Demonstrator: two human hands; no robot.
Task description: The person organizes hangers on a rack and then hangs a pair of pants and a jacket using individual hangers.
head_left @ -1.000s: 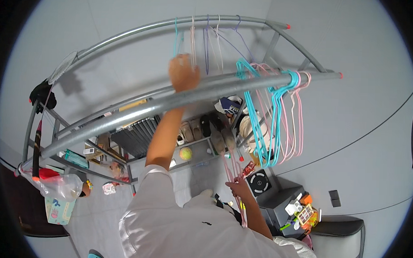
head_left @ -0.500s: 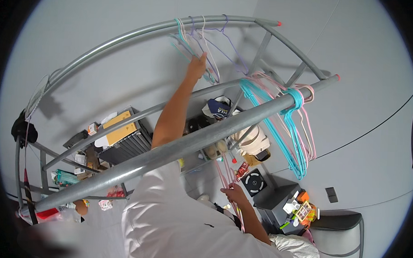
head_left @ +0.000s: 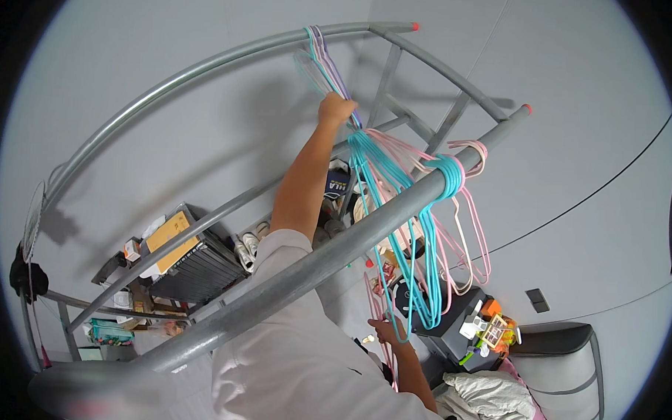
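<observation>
My left hand (head_left: 335,108) reaches up to the far metal rail (head_left: 208,60). Its fingers are closed round a tight bunch of clothes hangers (head_left: 328,67) in turquoise, white and purple, whose hooks still sit over that rail. Lower down at the right, my right hand (head_left: 387,333) grips several pink hangers (head_left: 375,306), partly covered by a turquoise hanger in front. Many turquoise hangers (head_left: 432,247) and pink hangers (head_left: 477,248) hang from the near rail (head_left: 281,291), between me and my right hand.
Crossbars (head_left: 446,125) join the two rails at the right. Below stand a dark drawer unit (head_left: 208,276), pale shoes (head_left: 246,251) and a dark cabinet (head_left: 450,336) topped with small colourful items. A black cap (head_left: 29,273) hangs at the far left. Rumpled bedding (head_left: 485,400) lies lower right.
The hangers on the far rail, spread apart before, are now gathered into one bunch in my left hand. The view has shifted. My right hand keeps its pink hangers.
</observation>
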